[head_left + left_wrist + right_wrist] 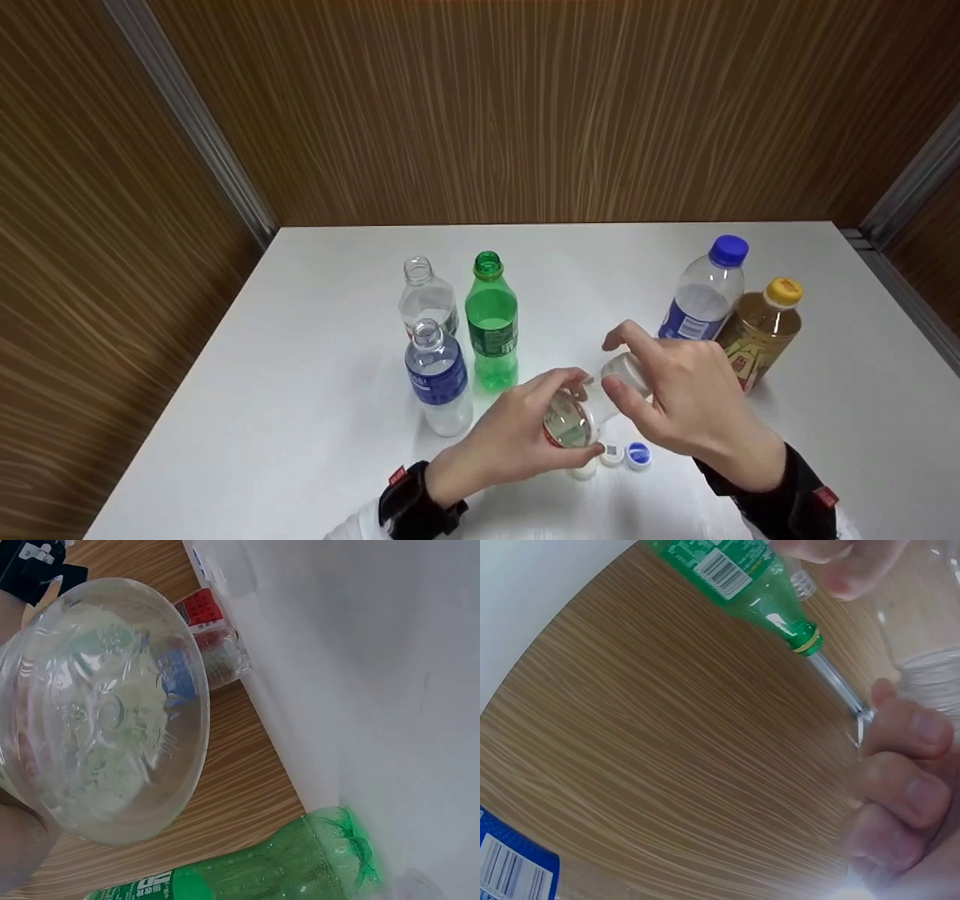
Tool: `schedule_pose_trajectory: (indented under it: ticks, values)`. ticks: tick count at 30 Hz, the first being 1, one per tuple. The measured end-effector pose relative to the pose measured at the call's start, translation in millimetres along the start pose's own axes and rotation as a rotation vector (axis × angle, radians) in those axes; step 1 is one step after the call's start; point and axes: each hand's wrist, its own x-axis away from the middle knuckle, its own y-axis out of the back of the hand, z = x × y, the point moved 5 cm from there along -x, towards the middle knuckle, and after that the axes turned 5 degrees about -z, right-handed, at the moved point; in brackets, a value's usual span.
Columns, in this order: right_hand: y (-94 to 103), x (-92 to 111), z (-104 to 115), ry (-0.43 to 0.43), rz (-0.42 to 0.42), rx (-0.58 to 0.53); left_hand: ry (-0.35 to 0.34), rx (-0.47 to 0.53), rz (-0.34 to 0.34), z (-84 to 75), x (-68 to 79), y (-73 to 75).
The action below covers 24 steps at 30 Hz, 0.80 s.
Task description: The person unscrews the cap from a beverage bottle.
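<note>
My left hand (517,439) grips a clear bottle (566,421) around its body, thumb below and fingers above. Pale liquid shows inside, and the bottle is tilted with its neck toward the right. My right hand (694,397) curls round a whitish cap (628,373) at the neck end, thumb below and index finger bent above it. In the left wrist view the base of the bottle (112,720) faces the camera. Curled fingers (900,787) of the right hand show beside the ridged neck in the right wrist view.
An open green bottle (493,322) and two open clear bottles, one blue-labelled (439,379), one behind (427,296), stand left. At right stand a blue-capped bottle (705,289) and a yellow-capped brown one (761,330). Loose caps (638,455) lie below the hands. Wood-grain panels (525,112) border the table.
</note>
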Motion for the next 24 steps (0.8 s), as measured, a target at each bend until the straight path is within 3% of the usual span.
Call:
schedule_pose_trajectory:
  ticks: [6, 10, 14, 24]
  values:
    - [-0.7, 0.7, 0.2, -0.214, 0.087, 0.070, -0.096, -0.182, -0.121, -3.4, 0.2, 0.3]
    - [-4.2, 0.0, 2.1, -0.271, 0.114, 0.099, -0.132, -0.251, -0.155, -3.9, 0.3, 0.2]
    - [-5.0, -0.9, 3.4, -0.253, 0.099, 0.102, -0.127, -0.226, -0.141, -3.6, -0.3, 0.3]
    - [-0.8, -1.4, 5.4, -0.109, -0.015, 0.042, -0.043, -0.030, -0.021, -1.9, 0.1, 0.8]
